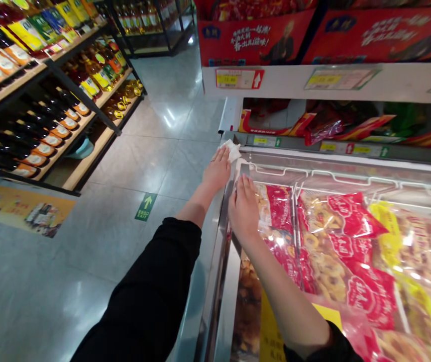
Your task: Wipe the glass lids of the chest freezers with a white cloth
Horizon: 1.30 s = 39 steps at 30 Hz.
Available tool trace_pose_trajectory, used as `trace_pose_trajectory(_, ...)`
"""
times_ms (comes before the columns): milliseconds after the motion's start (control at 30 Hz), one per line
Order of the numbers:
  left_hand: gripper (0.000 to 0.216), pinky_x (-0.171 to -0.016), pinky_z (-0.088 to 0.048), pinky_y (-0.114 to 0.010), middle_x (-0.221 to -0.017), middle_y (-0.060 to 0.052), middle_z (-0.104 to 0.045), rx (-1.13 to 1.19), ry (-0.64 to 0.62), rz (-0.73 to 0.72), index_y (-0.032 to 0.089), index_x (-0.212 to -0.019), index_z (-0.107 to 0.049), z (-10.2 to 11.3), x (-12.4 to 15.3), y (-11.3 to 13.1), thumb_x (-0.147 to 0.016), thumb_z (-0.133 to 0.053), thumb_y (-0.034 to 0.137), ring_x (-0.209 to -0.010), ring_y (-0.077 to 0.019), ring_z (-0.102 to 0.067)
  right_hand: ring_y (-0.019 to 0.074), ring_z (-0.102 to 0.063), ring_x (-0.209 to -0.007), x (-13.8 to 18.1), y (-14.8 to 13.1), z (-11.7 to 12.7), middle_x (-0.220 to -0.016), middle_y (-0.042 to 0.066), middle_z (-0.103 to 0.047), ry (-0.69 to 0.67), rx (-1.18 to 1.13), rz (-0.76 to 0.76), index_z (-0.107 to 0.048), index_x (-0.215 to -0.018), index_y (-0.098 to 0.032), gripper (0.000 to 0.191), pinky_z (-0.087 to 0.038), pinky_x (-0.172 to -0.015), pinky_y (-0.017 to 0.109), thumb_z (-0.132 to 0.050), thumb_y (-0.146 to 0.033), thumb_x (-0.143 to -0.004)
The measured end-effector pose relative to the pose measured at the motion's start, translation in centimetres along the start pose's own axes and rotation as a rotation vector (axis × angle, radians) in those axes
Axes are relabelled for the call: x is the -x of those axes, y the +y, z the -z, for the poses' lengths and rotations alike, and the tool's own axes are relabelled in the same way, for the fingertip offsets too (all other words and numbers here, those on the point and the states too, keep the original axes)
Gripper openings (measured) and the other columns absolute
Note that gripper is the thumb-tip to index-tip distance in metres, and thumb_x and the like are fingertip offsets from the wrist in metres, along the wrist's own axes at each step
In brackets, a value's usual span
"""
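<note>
My left hand reaches to the far corner of a chest freezer. Its fingers press a crumpled white tissue against the metal rim there. Just right of it, my right hand lies flat near the freezer's inside edge, fingers stretched out and side by side. Its fingertips are by a small grey patch at the corner; whether they touch it I cannot tell. Below and right of that hand, red-and-clear bags of frozen food fill the freezer, parted by a white wire divider.
Shelves of red boxes with price tags rise behind the freezer. To the left runs a tiled floor with a green exit sticker. A rack holding dark bottles and oil bottles stands further left.
</note>
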<state>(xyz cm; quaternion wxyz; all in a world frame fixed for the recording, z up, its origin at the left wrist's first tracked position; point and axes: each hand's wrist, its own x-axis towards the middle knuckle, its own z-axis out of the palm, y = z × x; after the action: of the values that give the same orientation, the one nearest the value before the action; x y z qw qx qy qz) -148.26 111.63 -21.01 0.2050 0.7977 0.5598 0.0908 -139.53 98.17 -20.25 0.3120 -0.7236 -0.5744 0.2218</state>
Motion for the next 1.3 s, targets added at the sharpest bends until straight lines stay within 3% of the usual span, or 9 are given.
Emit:
trace_pose_trajectory(233, 0.060, -0.139, -0.023, -0.039, -0.177, -0.016, -0.036, -0.018, -0.003, -0.141, 0.003, -0.165, -0.038, -0.1, 4.4, -0.5, -0.107, -0.035, 0.018, -0.168, -0.0227, -0.025, 0.0250, -0.028, -0.167, 0.4, -0.3, 0.0, -0.172, 0.015, -0.046, 0.025, -0.086, -0.016, -0.048, -0.163, -0.010, 0.065, -0.026, -0.137, 0.054, -0.032, -0.023, -0.101)
trace_pose_trajectory(333, 0.060, -0.138, -0.023, -0.041, -0.177, -0.015, -0.037, -0.009, 0.004, -0.136, 0.008, -0.165, -0.039, -0.2, 1.9, -0.9, -0.107, -0.034, 0.018, -0.168, -0.0217, -0.025, 0.0242, -0.028, -0.167, 0.5, -0.3, 0.0, -0.173, 0.014, -0.045, 0.014, -0.115, -0.026, -0.048, -0.163, -0.011, 0.065, -0.026, -0.137, 0.053, -0.031, -0.022, -0.101)
trace_pose_trajectory(467, 0.062, -0.139, -0.022, -0.043, -0.178, -0.017, -0.034, -0.001, 0.003, -0.080, 0.005, -0.165, -0.038, -0.6, -3.2, -0.7, -0.104, -0.039, 0.015, -0.169, -0.0237, -0.023, 0.0227, -0.030, -0.166, 0.5, -0.2, 0.3, -0.174, 0.012, -0.044, 0.023, -0.138, -0.043, -0.047, -0.164, -0.012, 0.066, -0.025, -0.138, 0.052, -0.031, -0.023, -0.101)
trace_pose_trajectory(533, 0.063, -0.139, -0.022, -0.043, -0.178, -0.017, -0.034, 0.003, 0.009, -0.063, 0.004, -0.166, -0.038, -0.8, -4.1, -0.6, -0.103, -0.040, 0.014, -0.169, -0.0241, -0.024, 0.0229, -0.033, -0.165, 0.5, -0.1, 0.4, -0.174, 0.012, -0.043, 0.037, -0.154, -0.057, -0.047, -0.164, -0.013, 0.066, -0.026, -0.137, 0.052, -0.031, -0.023, -0.101)
trace_pose_trajectory(733, 0.057, -0.136, -0.029, -0.040, -0.172, -0.011, -0.047, 0.043, 0.081, -0.113, 0.011, -0.161, -0.049, -0.8, -0.3, -0.8, -0.105, -0.039, 0.015, -0.164, -0.0206, -0.037, 0.0241, -0.036, -0.163, 0.9, 0.1, 0.3, -0.172, 0.013, -0.046, 0.106, -0.185, -0.129, -0.049, -0.162, -0.012, 0.066, -0.027, -0.137, 0.053, -0.031, -0.023, -0.099)
trace_pose_trajectory(867, 0.054, -0.132, -0.037, -0.045, -0.167, -0.008, -0.055, 0.109, 0.124, -0.060, 0.020, -0.158, -0.055, 0.0, 0.8, -0.7, -0.108, -0.034, 0.018, -0.158, -0.0223, -0.047, 0.0233, -0.034, -0.164, 3.3, -0.3, 0.7, -0.173, 0.012, -0.045, 0.079, -0.210, -0.121, -0.047, -0.164, -0.014, 0.066, -0.027, -0.137, 0.053, -0.031, -0.022, -0.100)
trace_pose_trajectory(1000, 0.048, -0.124, -0.047, -0.041, -0.155, -0.009, -0.067, 0.132, 0.002, -0.093, 0.020, -0.153, -0.061, 0.6, -0.6, 0.7, -0.109, -0.040, 0.021, -0.147, -0.0252, -0.061, 0.0227, -0.029, -0.167, 6.3, -0.3, 1.5, -0.176, 0.011, -0.039, 0.010, -0.210, -0.080, -0.041, -0.168, -0.015, 0.066, -0.026, -0.137, 0.052, -0.031, -0.024, -0.104)
trace_pose_trajectory(1133, 0.044, -0.125, -0.044, -0.043, -0.144, -0.010, -0.075, 0.047, -0.170, -0.163, 0.018, -0.146, -0.068, 0.2, -1.9, 2.6, -0.108, -0.045, 0.020, -0.140, -0.0270, -0.067, 0.0243, -0.029, -0.166, 7.3, 0.3, 2.2, -0.176, 0.013, -0.038, -0.022, -0.203, -0.062, -0.041, -0.168, -0.014, 0.064, -0.026, -0.137, 0.052, -0.032, -0.025, -0.106)
trace_pose_trajectory(1300, 0.048, -0.126, -0.045, -0.048, -0.149, -0.011, -0.071, 0.079, -0.208, -0.115, 0.017, -0.152, -0.063, 0.2, -0.2, 2.9, -0.109, -0.042, 0.023, -0.144, -0.0287, -0.063, 0.0240, -0.031, -0.166, 7.2, 1.5, 3.0, -0.176, 0.011, -0.039, 0.005, -0.222, -0.105, -0.041, -0.169, -0.017, 0.063, -0.027, -0.137, 0.054, -0.029, -0.030, -0.108)
